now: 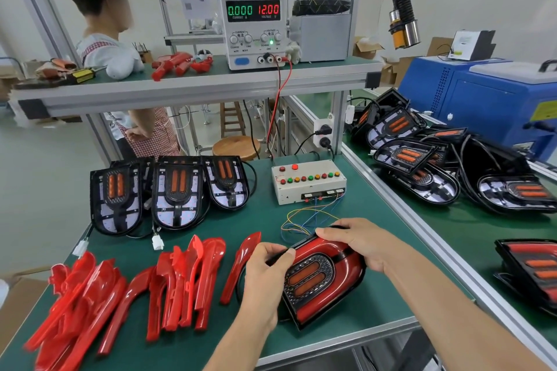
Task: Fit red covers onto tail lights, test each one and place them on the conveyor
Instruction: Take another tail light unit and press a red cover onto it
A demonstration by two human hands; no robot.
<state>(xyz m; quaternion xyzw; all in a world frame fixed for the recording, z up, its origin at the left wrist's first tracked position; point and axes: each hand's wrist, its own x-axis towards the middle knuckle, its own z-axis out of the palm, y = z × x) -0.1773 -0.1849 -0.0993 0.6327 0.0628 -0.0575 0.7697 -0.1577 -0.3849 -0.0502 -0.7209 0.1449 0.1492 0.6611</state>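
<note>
Tail light point(319, 280) lying on green bench point(376, 295), near edge, right of centre, red cover already on it. Both hands on it: left hand point(266, 265) gripping left rim, thumb curled over top edge; right hand point(361, 242) clamped over far-right corner, fingers curled round the rim.

Step in hand, by the look of it: seating cover fully before test. To do well: press evenly round the rim w/ both thumbs, work corner to corner, no force on the orange centre lens. Check no gap btwn cover and black frame, esp. near corner. Keep the thin coloured wires point(304, 220) just beyond the light from getting pinched under the housing. Then plug lead into test box point(307, 182) (far side, centre); power supply point(253, 30) on shelf above reads 12.00 V, 0.000 A, so prob. nothing drawing current yet.

No real containers on bench; parts sit loose in groups. Uncovered lights point(168, 193): row at far left, leaning upright, at least three in front, more poss. behind. Spare red covers point(126, 289): heaped near left, one lone piece just left of the left hand. Conveyor point(446, 250) at right: pile of lights at far end, uncovered as far as can tell; a red-covered one point(533, 268) at near right edge. Cardboard box corner at extreme near left, contents not visible.
</note>
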